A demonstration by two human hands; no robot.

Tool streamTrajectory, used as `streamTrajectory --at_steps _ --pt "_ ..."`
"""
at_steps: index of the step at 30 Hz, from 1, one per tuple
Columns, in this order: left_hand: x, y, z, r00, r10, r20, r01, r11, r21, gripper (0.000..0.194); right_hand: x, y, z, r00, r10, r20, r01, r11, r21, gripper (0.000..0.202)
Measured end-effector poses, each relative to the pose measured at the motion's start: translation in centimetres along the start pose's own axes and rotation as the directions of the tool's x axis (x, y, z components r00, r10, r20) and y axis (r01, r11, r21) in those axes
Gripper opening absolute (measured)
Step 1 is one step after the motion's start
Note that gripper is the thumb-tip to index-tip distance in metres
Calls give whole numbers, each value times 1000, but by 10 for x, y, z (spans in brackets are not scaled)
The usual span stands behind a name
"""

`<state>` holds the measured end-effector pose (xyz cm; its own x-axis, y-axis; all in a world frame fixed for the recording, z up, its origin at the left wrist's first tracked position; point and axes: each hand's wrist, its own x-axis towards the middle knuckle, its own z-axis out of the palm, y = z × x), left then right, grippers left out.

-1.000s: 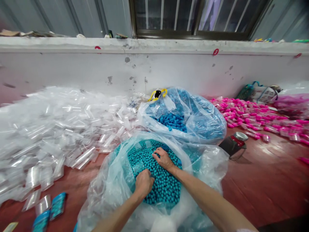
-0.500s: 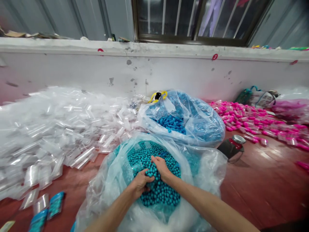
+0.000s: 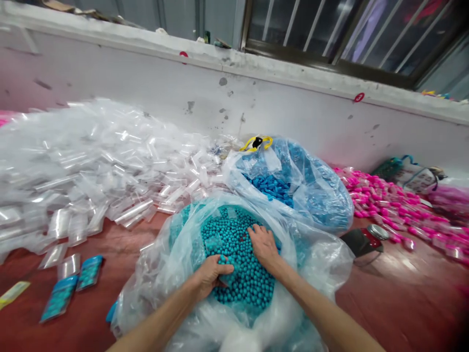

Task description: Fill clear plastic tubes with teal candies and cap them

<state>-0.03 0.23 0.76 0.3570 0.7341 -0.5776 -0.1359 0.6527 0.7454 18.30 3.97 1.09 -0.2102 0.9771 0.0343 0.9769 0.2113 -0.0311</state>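
Note:
Teal beads (image 3: 249,283) fill a large clear plastic bag (image 3: 157,274) with its mouth spread wide. At the left of the bead heap, my left hand (image 3: 210,275) is wrapped round a small clear tube with teal beads at its top. My right hand (image 3: 263,244) rests palm down on the beads at the upper right, its fingers spread and partly sunk among them. Whether any beads lie under its palm is hidden.
Behind stands a bag of blue caps (image 3: 271,188). Clear tubes (image 3: 120,166) are heaped at the left, filled tubes (image 3: 60,297) lie on the red floor (image 3: 120,274). At the right are a jar (image 3: 378,231) and pink-capped tubes (image 3: 388,200).
My right hand has moved away from my left hand, up and right over the beads, and its fingers have opened out. The view has tilted and shifted.

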Motion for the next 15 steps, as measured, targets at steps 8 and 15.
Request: streamTrajectory --at_steps 8,15 --pt "-7 5 0 991 73 -111 -62 993 97 31 6 0 14 996 -80 44 82 995 -53 26" --pt "-5 -4 -5 993 113 -26 -109 987 118 39 12 27 -1 997 -82 -1 82 994 -73 26"
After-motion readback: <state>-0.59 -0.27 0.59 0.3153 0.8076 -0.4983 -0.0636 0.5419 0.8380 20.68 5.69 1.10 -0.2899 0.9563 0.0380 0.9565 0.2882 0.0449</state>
